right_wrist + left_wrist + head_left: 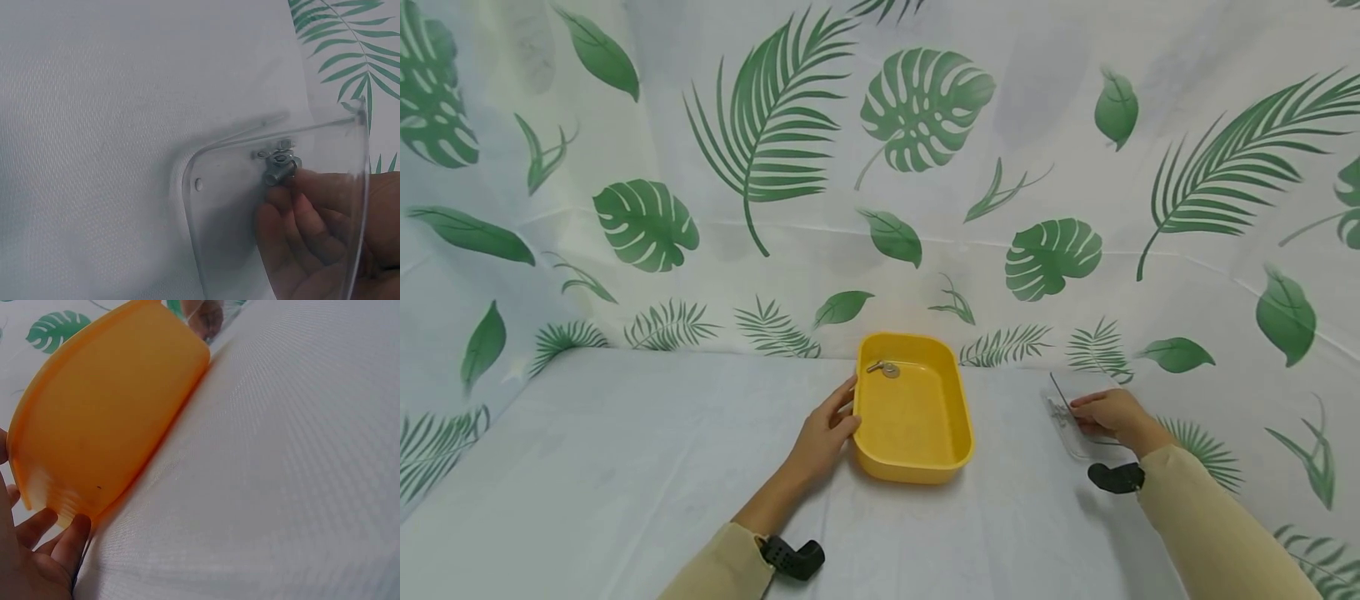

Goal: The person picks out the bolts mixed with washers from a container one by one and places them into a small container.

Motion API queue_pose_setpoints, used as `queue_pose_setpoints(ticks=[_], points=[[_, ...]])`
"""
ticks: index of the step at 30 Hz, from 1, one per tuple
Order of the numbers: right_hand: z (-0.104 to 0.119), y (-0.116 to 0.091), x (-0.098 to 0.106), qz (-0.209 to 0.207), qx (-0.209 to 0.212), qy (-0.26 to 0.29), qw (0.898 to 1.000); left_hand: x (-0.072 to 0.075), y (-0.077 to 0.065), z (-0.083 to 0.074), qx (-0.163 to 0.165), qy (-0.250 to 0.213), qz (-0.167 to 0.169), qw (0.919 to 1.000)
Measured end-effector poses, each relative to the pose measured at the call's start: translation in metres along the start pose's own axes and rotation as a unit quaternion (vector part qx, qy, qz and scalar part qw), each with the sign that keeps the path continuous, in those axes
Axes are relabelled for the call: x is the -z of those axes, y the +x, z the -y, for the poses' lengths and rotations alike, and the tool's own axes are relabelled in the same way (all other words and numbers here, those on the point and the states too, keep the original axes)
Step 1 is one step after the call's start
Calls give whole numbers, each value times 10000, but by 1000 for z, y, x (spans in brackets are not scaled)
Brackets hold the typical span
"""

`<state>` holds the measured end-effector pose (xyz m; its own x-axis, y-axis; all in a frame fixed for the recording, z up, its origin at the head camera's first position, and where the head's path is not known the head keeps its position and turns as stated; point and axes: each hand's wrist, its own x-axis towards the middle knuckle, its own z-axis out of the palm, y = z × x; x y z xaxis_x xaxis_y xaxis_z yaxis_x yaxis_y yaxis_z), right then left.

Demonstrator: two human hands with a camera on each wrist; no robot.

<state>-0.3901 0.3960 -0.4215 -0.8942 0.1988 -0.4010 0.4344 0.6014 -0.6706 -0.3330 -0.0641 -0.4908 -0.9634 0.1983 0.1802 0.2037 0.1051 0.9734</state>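
Observation:
A yellow tray [917,475] lies on the white cloth, with a small bolt [876,367] and a round washer [891,371] at its far left corner. My left hand [823,437] rests against the tray's left side, fingertips touching the outer wall. To the right, my right hand [1116,415] reaches into a clear plastic box [1078,446]. In the right wrist view, its thumb and fingers pinch at a grey metal fastener [281,172] beside other small metal pieces [284,144]; I cannot tell its exact kind.
White cloth [625,467] covers the table. A leaf-printed curtain [820,275] rises behind the tray and along the right side, close to the clear box. Black wrist cameras sit on both forearms.

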Motion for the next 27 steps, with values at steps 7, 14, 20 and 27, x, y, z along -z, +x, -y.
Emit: queue_pose_setpoints(ticks=[7, 14, 20, 27], points=[[2, -6, 4, 139, 217, 181, 9995, 0, 1, 2, 19, 52, 14, 10000], [12, -17, 11, 417, 690, 301, 9963, 1, 1, 1, 72, -38, 46, 10000], [29, -20, 11, 577, 968, 243, 9933, 1, -1, 0, 105, 32, 8, 9999], [55, -29, 9, 875, 1296, 428, 9868, 0, -1, 2, 34, 8, 21, 10000]])
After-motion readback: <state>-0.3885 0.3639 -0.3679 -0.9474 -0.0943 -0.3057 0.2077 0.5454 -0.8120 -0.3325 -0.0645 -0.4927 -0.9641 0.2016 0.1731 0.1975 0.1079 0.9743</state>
